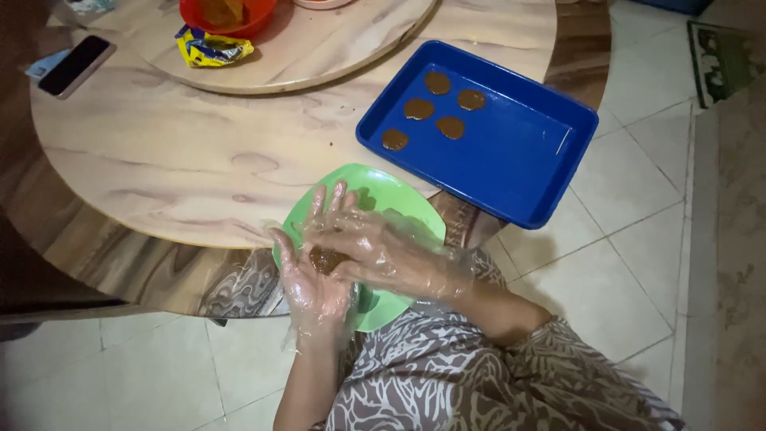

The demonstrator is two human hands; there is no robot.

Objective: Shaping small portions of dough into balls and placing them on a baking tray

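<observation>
Both my hands wear clear plastic gloves and meet over a green plate (403, 203) at the table's near edge. My left hand (307, 275) lies palm up with a lump of brown dough (324, 259) on it. My right hand (383, 251) presses down on that lump from the right, covering part of it. A blue tray (519, 160) sits to the right, partly overhanging the table edge, with several flat brown dough discs (437, 108) in its far left corner.
The round marble-pattern table (175, 160) carries a raised turntable (319, 56) with a red bowl (227, 16) and a yellow wrapper (211, 49). A phone (76, 65) lies at the far left. Tiled floor (630, 255) spreads to the right.
</observation>
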